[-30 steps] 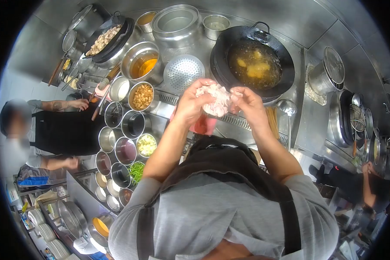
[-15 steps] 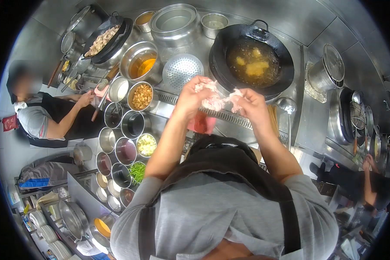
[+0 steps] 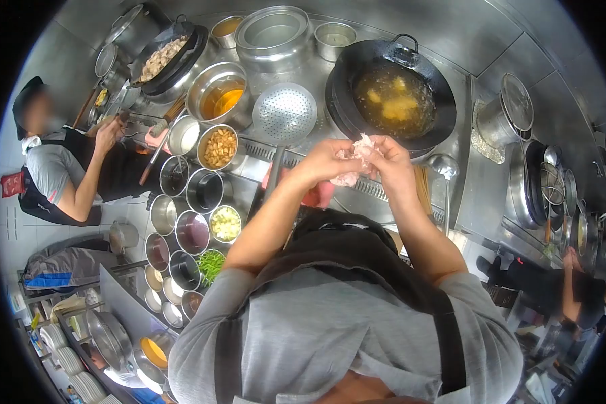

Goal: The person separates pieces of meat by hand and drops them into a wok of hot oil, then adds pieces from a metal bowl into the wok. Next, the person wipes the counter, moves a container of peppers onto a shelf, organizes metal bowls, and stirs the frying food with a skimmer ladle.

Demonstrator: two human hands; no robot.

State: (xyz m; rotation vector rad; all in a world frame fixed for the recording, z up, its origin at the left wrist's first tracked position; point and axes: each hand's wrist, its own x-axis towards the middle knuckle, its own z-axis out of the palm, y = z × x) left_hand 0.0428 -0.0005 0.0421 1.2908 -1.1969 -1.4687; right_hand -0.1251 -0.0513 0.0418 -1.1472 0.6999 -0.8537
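A clump of pale pink raw meat (image 3: 363,152) is between my two hands, in front of the wok. My left hand (image 3: 324,163) grips it from the left with fingers curled. From the right, my right hand (image 3: 393,163) pinches the same clump, thumb against fingers. Just beyond is a black wok (image 3: 347,94) of bubbling oil, with golden pieces (image 3: 396,104) frying in it. A perforated skimmer (image 3: 285,113) lies left of the wok, its handle running toward my left forearm.
Metal pots on the left hold fried cubes (image 3: 220,149), chopped pale vegetables (image 3: 225,223) and green slices (image 3: 211,266). A pot of orange oil (image 3: 194,94) stands behind them. A ladle (image 3: 444,167) rests at the right. A co-worker (image 3: 67,161) stands at left, another person (image 3: 559,286) at right.
My left hand has moved right and my hands have come together. The meat, stretched between them before, is now bunched up. The left co-worker's hands have moved up and away from the pots.
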